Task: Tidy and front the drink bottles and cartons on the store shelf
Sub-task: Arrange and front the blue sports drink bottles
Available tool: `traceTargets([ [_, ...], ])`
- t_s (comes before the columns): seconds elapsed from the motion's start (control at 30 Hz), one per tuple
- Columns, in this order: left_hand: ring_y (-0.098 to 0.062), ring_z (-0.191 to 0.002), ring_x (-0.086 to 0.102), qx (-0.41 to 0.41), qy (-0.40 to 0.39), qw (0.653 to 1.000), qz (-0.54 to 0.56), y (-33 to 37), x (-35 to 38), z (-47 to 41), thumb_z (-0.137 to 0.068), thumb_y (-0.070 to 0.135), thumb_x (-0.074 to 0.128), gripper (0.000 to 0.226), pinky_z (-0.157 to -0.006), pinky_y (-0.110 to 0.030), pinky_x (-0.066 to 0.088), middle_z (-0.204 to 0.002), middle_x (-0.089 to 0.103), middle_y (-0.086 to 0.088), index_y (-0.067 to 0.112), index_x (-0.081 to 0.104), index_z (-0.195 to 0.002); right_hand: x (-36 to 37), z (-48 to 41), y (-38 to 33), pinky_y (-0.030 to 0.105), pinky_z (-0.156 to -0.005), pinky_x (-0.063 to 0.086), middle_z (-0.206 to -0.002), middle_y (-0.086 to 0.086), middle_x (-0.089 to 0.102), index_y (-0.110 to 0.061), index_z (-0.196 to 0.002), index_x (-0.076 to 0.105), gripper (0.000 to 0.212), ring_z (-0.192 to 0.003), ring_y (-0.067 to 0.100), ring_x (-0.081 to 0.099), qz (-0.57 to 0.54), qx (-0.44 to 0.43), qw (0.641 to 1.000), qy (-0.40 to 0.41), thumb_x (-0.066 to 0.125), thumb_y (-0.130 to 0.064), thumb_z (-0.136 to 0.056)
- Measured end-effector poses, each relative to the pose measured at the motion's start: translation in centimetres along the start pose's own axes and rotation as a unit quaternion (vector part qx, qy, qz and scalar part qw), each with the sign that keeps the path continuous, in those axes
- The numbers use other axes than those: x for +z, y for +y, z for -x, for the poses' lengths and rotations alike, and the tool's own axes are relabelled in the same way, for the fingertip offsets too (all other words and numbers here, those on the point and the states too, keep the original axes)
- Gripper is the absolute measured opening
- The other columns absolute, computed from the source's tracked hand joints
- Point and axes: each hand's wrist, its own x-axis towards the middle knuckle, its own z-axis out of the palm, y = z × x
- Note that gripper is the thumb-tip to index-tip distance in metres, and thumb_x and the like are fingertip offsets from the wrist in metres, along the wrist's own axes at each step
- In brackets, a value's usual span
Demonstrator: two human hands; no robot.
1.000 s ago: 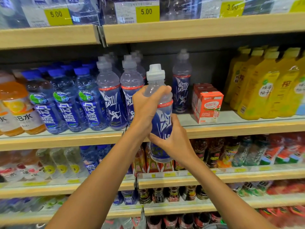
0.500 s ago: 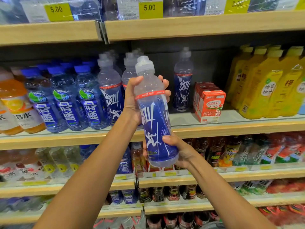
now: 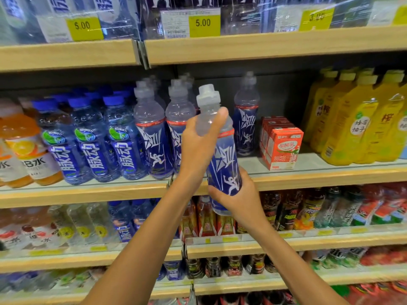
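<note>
Change: our blue sports bottle (image 3: 222, 159) leans less than half a second ago, and our right hand (image 3: 240, 199) now sits higher on its label.
Left hand (image 3: 198, 144): we wrap it around the clear shoulder just under the white cap, fingers curled tight.
Right hand: we grip the lower label, fingers curled round it.
Bottle: held in the air before the middle shelf (image 3: 308, 179), cap tipped slightly left.
Behind it: one matching bottle (image 3: 245, 119) stands far back.
Left: matching bottles (image 3: 152, 137) stand in rows at the shelf front.
Right: red cartons (image 3: 284, 148), then yellow bottles (image 3: 352, 124).
</note>
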Motion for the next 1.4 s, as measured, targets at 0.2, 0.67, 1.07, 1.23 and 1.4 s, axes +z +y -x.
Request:
traceTargets([
  [0.2,-0.017,-0.085,0.07,0.014,0.112,0.993,0.032,-0.1,1.3,-0.5,-0.073,0.03,0.08,0.04,-0.074,-0.029,0.056,-0.093,0.072,-0.002,0.012,0.065,-0.106,1.1,0.8,0.3,0.008,-0.071,0.05,-0.103,-0.022,0.063,-0.034,-0.119,0.044,0.061,-0.091,-0.008,0.062,0.042,-0.023,0.999,0.014,0.082,-0.034,-0.071],
  [0.67,-0.02,-0.072,0.066,-0.129,-0.287,0.882,0.35,0.4,-1.4,-2.3,-0.045,0.038,0.09,0.061,-0.069,-0.029,0.055,-0.091,0.068,-0.009,0.009,0.068,-0.095,-1.8,-0.9,-0.5,0.043,-0.094,0.051,-0.114,0.012,0.066,-0.008,-0.128,0.048,0.073,-0.105,0.027,0.064,-0.278,0.164,0.865,-0.383,0.081,-0.039,-0.07],
  [1.07,-0.025,-0.1,0.067,0.014,-0.024,1.0,-0.004,-0.5,-1.6,-1.1,-0.094,0.044,0.054,0.042,-0.083,-0.037,0.054,-0.105,0.071,-0.013,0.007,0.065,-0.109,-2.1,0.1,-0.3,0.021,-0.069,0.054,-0.088,-0.001,0.075,-0.024,-0.09,0.072,0.027,-0.083,0.014,0.071,-0.139,0.103,0.979,-0.112,0.079,-0.023,-0.064],
  [1.23,-0.001,-0.091,0.06,0.017,0.009,0.999,-0.04,0.3,1.1,-0.4,-0.087,0.05,0.062,0.041,-0.072,-0.01,0.046,-0.1,0.064,0.007,0.018,0.059,-0.112,-0.4,0.4,0.0,0.015,-0.068,0.052,-0.092,-0.01,0.073,-0.025,-0.104,0.062,0.037,-0.084,0.005,0.069,-0.044,0.042,0.998,-0.009,0.082,-0.021,-0.073],
  [1.4,-0.014,-0.089,0.067,-0.011,0.093,0.996,-0.013,0.5,2.6,-0.6,-0.072,0.039,0.081,0.05,-0.072,-0.025,0.052,-0.098,0.069,0.001,0.016,0.06,-0.111,1.0,1.3,0.3,0.009,-0.071,0.049,-0.103,-0.015,0.066,-0.029,-0.118,0.049,0.054,-0.088,-0.004,0.065,0.018,0.008,1.0,0.017,0.08,-0.028,-0.075],
])
